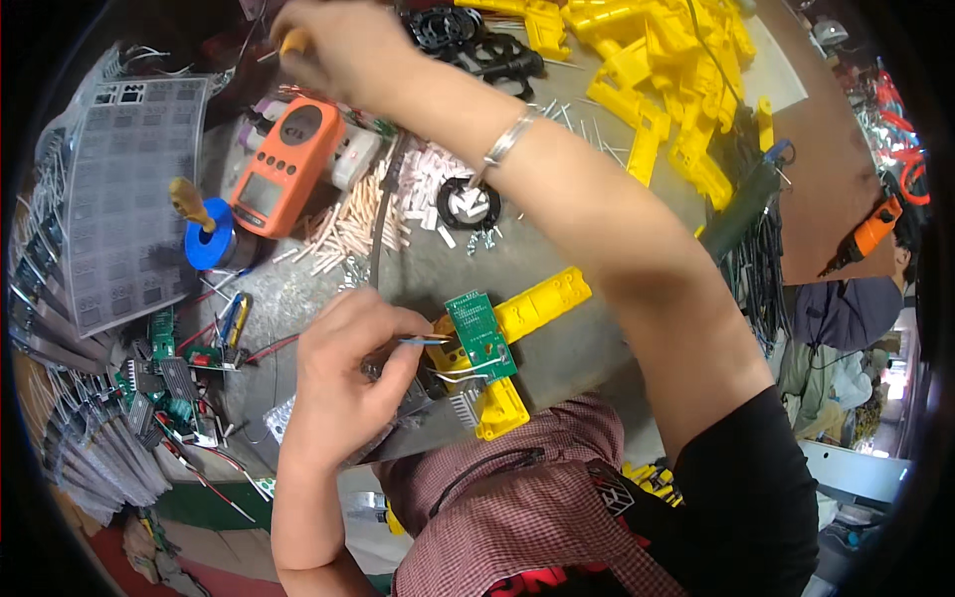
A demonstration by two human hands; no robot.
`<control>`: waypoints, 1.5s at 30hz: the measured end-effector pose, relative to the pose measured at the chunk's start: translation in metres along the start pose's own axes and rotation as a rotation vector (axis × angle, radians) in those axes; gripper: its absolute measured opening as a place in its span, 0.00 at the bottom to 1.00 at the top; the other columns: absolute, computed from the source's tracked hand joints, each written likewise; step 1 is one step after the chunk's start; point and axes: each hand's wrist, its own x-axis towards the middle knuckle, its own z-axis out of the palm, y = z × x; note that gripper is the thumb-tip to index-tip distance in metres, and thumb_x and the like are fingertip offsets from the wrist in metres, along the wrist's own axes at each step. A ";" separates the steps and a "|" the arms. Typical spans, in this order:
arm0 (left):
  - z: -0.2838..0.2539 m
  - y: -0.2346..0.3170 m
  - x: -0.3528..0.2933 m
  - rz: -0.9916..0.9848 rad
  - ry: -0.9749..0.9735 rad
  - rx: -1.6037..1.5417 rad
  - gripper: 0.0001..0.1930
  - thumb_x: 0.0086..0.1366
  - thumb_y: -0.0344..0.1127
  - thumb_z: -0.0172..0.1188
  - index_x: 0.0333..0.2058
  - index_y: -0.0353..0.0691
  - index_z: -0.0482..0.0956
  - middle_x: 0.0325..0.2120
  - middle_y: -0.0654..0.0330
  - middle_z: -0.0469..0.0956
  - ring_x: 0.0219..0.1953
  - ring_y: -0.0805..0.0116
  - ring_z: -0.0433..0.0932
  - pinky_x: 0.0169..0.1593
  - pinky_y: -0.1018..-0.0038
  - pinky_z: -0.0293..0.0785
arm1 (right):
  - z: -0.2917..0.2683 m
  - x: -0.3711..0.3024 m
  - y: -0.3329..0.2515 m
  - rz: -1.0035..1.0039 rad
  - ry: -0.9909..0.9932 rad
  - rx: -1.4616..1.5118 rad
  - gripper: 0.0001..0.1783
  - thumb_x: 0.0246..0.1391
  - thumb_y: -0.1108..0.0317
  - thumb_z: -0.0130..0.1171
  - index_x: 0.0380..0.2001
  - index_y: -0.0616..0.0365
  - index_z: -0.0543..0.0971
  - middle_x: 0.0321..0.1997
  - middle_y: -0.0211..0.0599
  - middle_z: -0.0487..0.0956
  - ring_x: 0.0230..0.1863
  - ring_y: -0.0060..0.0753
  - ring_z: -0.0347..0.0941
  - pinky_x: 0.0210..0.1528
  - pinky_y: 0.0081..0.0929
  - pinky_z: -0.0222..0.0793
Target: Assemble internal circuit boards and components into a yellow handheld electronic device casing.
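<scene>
My left hand [348, 368] is closed in a pinch on thin blue and brown wires [426, 341]. These wires reach toward a green circuit board [480, 333], which rests on a yellow plastic housing [542, 305] near the table's front edge. White wires and a finned metal heat sink [466, 408] show beside the board. Stretched across to the far left, my right hand [348, 50] is blurred, its fingers closed around an orange-handled tool [295, 42] whose tip I cannot make out.
Below my right hand stand an orange multimeter [288, 164] and a blue spool [211, 239]. Pale small parts [423, 184] and a black ring [469, 204] lie mid-table. Yellow housings [667, 70] pile up at the far right; wired circuit boards [174, 383] crowd the left.
</scene>
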 end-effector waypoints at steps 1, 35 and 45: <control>0.003 0.002 0.000 0.032 -0.016 -0.030 0.05 0.50 0.24 0.62 0.28 0.36 0.80 0.23 0.57 0.72 0.29 0.58 0.72 0.36 0.68 0.68 | -0.018 0.002 -0.002 -0.029 0.202 0.159 0.12 0.47 0.65 0.62 0.37 0.52 0.79 0.29 0.38 0.81 0.31 0.40 0.79 0.34 0.36 0.73; 0.018 0.008 0.008 -0.009 -0.189 0.202 0.08 0.47 0.21 0.65 0.27 0.35 0.79 0.26 0.55 0.72 0.34 0.53 0.72 0.39 0.63 0.68 | -0.183 -0.192 -0.073 1.113 0.131 0.803 0.10 0.60 0.63 0.57 0.34 0.58 0.72 0.22 0.25 0.70 0.16 0.11 0.61 0.16 0.11 0.54; 0.017 0.009 0.009 -0.008 -0.210 0.207 0.07 0.46 0.21 0.65 0.28 0.35 0.79 0.25 0.54 0.71 0.34 0.53 0.72 0.38 0.63 0.68 | -0.185 -0.191 -0.075 1.099 0.159 0.753 0.10 0.60 0.63 0.56 0.33 0.59 0.72 0.21 0.25 0.69 0.15 0.11 0.60 0.16 0.12 0.55</control>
